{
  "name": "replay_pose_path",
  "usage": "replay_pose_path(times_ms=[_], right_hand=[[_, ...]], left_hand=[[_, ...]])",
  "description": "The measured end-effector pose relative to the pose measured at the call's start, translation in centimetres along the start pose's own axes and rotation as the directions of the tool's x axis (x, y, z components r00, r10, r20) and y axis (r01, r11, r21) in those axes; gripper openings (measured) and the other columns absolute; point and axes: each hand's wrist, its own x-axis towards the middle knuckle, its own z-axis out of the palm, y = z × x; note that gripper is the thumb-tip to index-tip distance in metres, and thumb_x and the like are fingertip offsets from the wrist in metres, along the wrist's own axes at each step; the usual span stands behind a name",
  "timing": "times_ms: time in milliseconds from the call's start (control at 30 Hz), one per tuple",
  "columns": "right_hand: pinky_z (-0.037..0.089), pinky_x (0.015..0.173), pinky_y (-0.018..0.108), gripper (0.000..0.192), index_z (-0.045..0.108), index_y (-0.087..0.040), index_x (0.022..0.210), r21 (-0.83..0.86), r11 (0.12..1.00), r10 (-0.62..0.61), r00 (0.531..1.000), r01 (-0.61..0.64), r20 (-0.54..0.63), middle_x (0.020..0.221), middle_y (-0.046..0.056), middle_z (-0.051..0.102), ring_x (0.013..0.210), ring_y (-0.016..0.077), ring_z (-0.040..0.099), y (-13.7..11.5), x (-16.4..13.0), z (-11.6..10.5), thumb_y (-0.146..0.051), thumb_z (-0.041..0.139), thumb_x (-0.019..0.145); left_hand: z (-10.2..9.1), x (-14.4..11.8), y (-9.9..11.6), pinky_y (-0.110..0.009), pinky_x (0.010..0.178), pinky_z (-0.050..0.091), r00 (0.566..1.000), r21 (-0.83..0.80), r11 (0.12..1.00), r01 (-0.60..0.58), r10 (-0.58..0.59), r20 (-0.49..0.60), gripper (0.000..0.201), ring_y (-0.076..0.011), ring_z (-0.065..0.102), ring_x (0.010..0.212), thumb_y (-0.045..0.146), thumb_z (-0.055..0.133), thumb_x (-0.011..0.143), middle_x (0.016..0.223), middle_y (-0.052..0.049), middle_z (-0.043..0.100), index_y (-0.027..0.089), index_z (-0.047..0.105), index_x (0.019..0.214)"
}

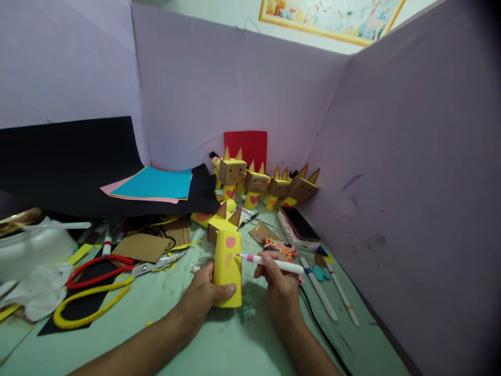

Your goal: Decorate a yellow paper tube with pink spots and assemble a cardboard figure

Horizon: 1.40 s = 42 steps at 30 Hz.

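Gripping the yellow paper tube [227, 269] at lower centre, the left hand [203, 297] steadies it upright while the right hand [279, 284] pinches a pink marker [270, 262]. The tip sits beside the pink cheek spot; a loose grip could let the tube roll and smear the ink.

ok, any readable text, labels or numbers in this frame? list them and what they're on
None can be read.
Pink marker in the right hand: no print legible on the barrel.
Yellow paper figure held by the left hand: pink shapes only, no letters.
Two markers lying on the table: coloured bands, any print too small.
Framed picture on the wall: too blurred to tell.
Phone: screen dark.
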Motion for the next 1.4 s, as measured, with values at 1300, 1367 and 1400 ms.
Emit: replay_pose_path(times_ms=[1300, 1367, 1400], right_hand=[[0.043, 0.049, 0.024, 0.023, 0.062, -0.019, 0.074, -0.292, 0.902, -0.332, 0.943, 0.319, 0.008, 0.059, -0.001, 0.059, 0.052, 0.013, 0.056, -0.4, -1.6, 2.0, -0.036, 0.055, 0.088], [0.045, 0.05, 0.025, 0.024, 0.062, -0.019, 0.073, -0.297, 0.904, -0.323, 0.946, 0.309, 0.001, 0.06, -0.001, 0.061, 0.053, 0.0137, 0.058, -0.5, -1.6, 1.9, -0.036, 0.054, 0.088], [0.045, 0.051, 0.025, 0.024, 0.061, -0.019, 0.073, -0.303, 0.904, -0.318, 0.948, 0.302, -0.005, 0.061, -0.001, 0.061, 0.054, 0.0141, 0.058, -0.6, -1.6, 1.8, -0.036, 0.054, 0.088]], left_hand=[[0.8, -0.7, 0.9, -0.031, 0.069, 0.051, 0.999, 0.099, 0.994, -0.052, 0.05, 0.023, 0.063, -0.0242, 0.064, 0.079, 0.028, 0.085, 0.047, 0.09, -0.009, 0.07, 0.012, 0.058, 0.102], [0.8, -0.7, 0.9, -0.031, 0.069, 0.05, 0.999, 0.089, 0.995, -0.046, 0.044, 0.024, 0.062, -0.0235, 0.064, 0.079, 0.026, 0.083, 0.049, 0.09, -0.009, 0.07, 0.011, 0.058, 0.104], [0.8, -0.7, 0.9, -0.03, 0.069, 0.05, 0.999, 0.083, 0.996, -0.041, 0.039, 0.021, 0.062, -0.0232, 0.064, 0.079, 0.025, 0.083, 0.049, 0.09, -0.009, 0.07, 0.012, 0.058, 0.104]])
